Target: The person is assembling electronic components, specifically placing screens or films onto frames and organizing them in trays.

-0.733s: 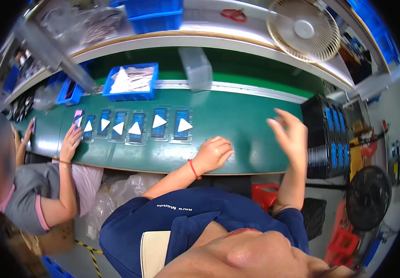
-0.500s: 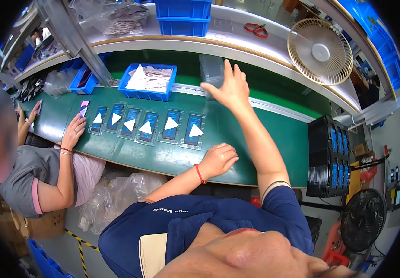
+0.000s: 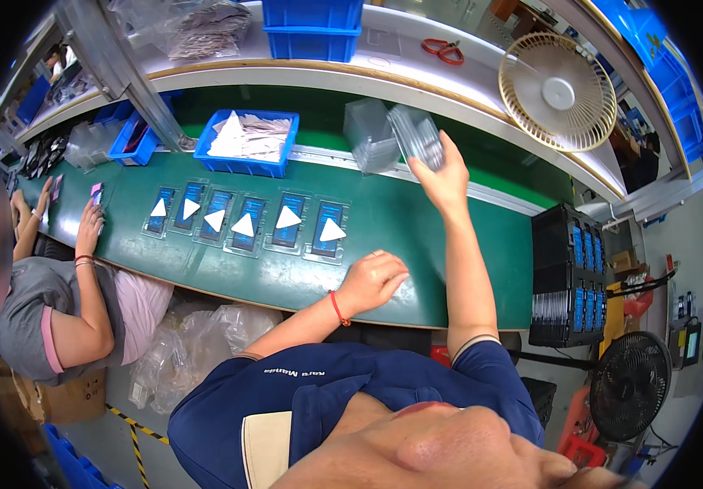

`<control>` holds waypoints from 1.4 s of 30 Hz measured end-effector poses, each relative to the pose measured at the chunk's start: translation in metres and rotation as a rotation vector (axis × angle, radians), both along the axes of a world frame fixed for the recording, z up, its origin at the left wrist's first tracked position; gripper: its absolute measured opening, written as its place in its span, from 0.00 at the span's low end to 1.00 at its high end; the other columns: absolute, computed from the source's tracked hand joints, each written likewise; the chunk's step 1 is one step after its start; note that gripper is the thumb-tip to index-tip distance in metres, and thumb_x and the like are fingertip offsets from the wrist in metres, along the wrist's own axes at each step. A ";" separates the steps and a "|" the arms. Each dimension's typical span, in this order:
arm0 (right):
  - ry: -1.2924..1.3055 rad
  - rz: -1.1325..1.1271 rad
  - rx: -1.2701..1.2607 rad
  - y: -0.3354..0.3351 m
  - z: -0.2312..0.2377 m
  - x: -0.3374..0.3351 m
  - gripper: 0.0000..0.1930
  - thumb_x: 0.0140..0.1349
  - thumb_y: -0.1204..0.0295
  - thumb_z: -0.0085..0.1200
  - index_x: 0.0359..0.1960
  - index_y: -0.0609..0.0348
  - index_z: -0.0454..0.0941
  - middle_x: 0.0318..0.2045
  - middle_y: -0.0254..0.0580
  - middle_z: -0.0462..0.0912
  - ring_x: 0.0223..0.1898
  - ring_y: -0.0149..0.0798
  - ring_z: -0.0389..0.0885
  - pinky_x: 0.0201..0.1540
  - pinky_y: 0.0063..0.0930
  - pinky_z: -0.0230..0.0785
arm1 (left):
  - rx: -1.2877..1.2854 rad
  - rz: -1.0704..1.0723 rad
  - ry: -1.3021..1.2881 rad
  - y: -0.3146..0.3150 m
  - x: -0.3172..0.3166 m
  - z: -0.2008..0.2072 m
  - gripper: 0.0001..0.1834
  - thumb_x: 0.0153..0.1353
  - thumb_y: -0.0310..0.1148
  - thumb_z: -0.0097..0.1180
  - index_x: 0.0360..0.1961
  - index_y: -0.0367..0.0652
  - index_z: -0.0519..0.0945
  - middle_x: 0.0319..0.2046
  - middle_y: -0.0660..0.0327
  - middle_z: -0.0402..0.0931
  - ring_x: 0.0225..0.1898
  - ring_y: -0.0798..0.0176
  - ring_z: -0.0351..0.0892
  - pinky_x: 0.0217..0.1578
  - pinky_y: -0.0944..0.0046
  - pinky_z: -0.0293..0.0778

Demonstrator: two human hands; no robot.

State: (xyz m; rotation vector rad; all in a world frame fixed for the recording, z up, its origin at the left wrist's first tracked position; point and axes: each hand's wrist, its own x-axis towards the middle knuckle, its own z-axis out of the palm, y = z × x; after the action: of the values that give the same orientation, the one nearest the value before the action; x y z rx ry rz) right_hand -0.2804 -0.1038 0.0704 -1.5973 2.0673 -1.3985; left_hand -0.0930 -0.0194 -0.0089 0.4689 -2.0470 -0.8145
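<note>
My right hand (image 3: 443,174) is closed on a stack of clear plastic trays (image 3: 418,138), blurred by motion, above the back of the bench. Left of it, another stack of clear trays (image 3: 370,134) stands against the back rail. My left hand (image 3: 373,281), a red cord at its wrist, lies near the bench's front edge; its fingers are curled and nothing shows in them. Several dark phone-shaped pieces lie in clear trays in a row, each with a white triangular paper on it; the nearest to my left hand is the rightmost dark piece (image 3: 327,226).
A blue bin of white papers (image 3: 246,166) stands behind the row. A co-worker's hand (image 3: 89,228) is at the bench's left. Black racks (image 3: 555,285) stand at the right end. Overhead, the shelf (image 3: 400,77) carries blue bins, red-handled pliers (image 3: 443,51) and a fan (image 3: 558,94).
My right hand has gone from spread and empty to gripping a stack of clear trays, lifted to the right of the other stack. My left hand stays near the front edge.
</note>
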 end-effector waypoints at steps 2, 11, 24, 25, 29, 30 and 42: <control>-0.174 0.046 -0.009 0.041 -0.019 -0.020 0.38 0.48 0.67 0.64 0.61 0.68 0.63 0.47 0.51 0.76 0.46 0.40 0.76 0.51 0.28 0.68 | 0.123 -0.016 0.038 -0.002 -0.001 0.000 0.08 0.55 0.29 0.60 0.35 0.38 0.80 0.29 0.59 0.78 0.33 0.60 0.79 0.36 0.65 0.74; -0.628 0.173 0.109 0.166 -0.058 -0.009 0.39 0.50 0.70 0.67 0.63 0.67 0.61 0.46 0.48 0.76 0.45 0.36 0.76 0.48 0.27 0.69 | 1.183 -0.156 0.410 -0.007 -0.066 0.010 0.09 0.60 0.33 0.60 0.29 0.44 0.73 0.25 0.68 0.74 0.24 0.76 0.71 0.26 0.75 0.70; -0.634 0.007 0.220 0.179 -0.067 -0.024 0.27 0.57 0.67 0.62 0.56 0.68 0.70 0.44 0.52 0.80 0.42 0.36 0.79 0.44 0.25 0.72 | 1.222 -0.150 0.365 -0.003 -0.076 -0.006 0.10 0.59 0.31 0.61 0.25 0.45 0.72 0.22 0.69 0.73 0.21 0.77 0.69 0.22 0.75 0.68; -0.644 0.003 0.265 0.178 -0.063 -0.026 0.27 0.56 0.67 0.63 0.55 0.68 0.71 0.44 0.53 0.80 0.42 0.37 0.80 0.44 0.27 0.73 | 1.226 -0.188 0.355 -0.001 -0.077 -0.005 0.10 0.58 0.31 0.62 0.25 0.45 0.72 0.22 0.68 0.73 0.21 0.77 0.69 0.22 0.75 0.68; -0.580 0.033 0.270 0.174 -0.064 -0.025 0.30 0.54 0.69 0.65 0.55 0.73 0.68 0.44 0.54 0.80 0.39 0.34 0.80 0.41 0.26 0.75 | 1.208 -0.233 0.315 0.004 -0.072 -0.008 0.09 0.58 0.29 0.62 0.26 0.44 0.73 0.22 0.68 0.74 0.22 0.77 0.71 0.23 0.76 0.69; -0.680 0.065 0.243 0.173 -0.061 -0.026 0.31 0.52 0.72 0.65 0.56 0.75 0.66 0.44 0.54 0.80 0.39 0.33 0.80 0.40 0.25 0.75 | 1.256 -0.209 0.305 0.002 -0.069 -0.010 0.11 0.54 0.33 0.66 0.29 0.40 0.75 0.23 0.65 0.75 0.21 0.74 0.71 0.22 0.73 0.70; -0.621 0.067 0.167 0.179 -0.053 -0.028 0.36 0.47 0.74 0.69 0.58 0.70 0.65 0.48 0.55 0.75 0.41 0.33 0.76 0.39 0.24 0.74 | 1.151 -0.274 0.140 0.001 -0.073 0.012 0.06 0.62 0.31 0.57 0.35 0.40 0.75 0.23 0.70 0.70 0.20 0.79 0.64 0.15 0.79 0.59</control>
State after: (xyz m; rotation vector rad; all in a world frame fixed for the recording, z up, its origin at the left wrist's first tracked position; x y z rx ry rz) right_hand -0.3081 0.0750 0.0171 -0.9840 1.6855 -1.4201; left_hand -0.1659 -0.0183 0.0035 0.7051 -1.3447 -2.1142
